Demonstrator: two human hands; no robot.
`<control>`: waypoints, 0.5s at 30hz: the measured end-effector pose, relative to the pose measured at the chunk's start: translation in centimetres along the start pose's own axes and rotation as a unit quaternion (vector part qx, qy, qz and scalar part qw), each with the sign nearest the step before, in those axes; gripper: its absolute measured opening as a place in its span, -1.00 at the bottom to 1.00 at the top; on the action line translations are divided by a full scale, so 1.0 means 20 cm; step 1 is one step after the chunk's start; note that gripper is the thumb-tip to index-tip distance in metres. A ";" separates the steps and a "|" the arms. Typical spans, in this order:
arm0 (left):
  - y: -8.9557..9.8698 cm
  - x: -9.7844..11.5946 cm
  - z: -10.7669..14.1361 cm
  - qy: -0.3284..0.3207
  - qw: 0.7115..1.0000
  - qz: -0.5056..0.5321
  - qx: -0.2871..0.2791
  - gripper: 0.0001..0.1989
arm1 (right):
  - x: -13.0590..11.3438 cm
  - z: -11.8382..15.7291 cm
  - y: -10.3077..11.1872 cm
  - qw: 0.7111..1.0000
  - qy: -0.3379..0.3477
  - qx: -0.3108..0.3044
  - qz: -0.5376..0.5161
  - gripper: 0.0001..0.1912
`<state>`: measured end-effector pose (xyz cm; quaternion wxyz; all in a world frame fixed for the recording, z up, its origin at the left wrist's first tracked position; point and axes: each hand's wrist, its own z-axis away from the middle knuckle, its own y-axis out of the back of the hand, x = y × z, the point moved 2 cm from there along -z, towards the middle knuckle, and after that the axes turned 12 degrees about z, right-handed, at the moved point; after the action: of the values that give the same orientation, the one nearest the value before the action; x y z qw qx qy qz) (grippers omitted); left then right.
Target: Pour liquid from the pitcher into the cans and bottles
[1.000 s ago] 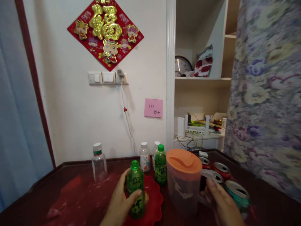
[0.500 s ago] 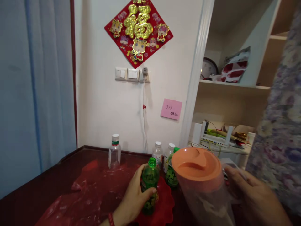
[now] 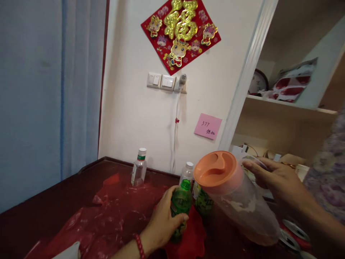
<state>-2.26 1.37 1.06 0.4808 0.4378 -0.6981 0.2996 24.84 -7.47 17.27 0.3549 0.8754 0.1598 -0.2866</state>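
Jug (image 3: 237,201) now lifted, tipped left toward open green bottle (image 3: 181,207); handle gripped by right hand (image 3: 272,176). Bottle clasped by left hand (image 3: 164,223) on red plate (image 3: 192,239). Pouring judged imminent.

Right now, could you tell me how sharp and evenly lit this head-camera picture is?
Head view: tilted and wide-angle, so the door frame leans; the floral sleeve at right is blurred; the pitcher and green bottle read clearly; lighting soft, without harsh glare.

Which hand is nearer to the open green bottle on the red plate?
Left. The left hand is wrapped around the green bottle; the right hand is off to its right, holding the pitcher by the handle.
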 end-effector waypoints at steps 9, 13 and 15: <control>0.00 0.00 0.01 -0.006 1.000 -0.004 -0.005 -0.26 | -0.09 -0.08 -0.02 0.998 0.040 -0.048 0.031 -0.43; 0.00 -0.01 0.01 -0.006 1.000 -0.007 -0.003 -0.24 | -0.10 -0.11 -0.03 0.996 0.038 -0.072 0.041 -0.40; 0.00 0.00 0.01 -0.006 1.000 -0.015 -0.003 -0.25 | -0.11 -0.13 -0.03 0.994 0.050 -0.080 0.050 -0.40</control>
<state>-2.37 1.27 0.93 0.4822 0.4482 -0.6957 0.2873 23.79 -5.40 19.84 0.4295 0.8642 0.1558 -0.2108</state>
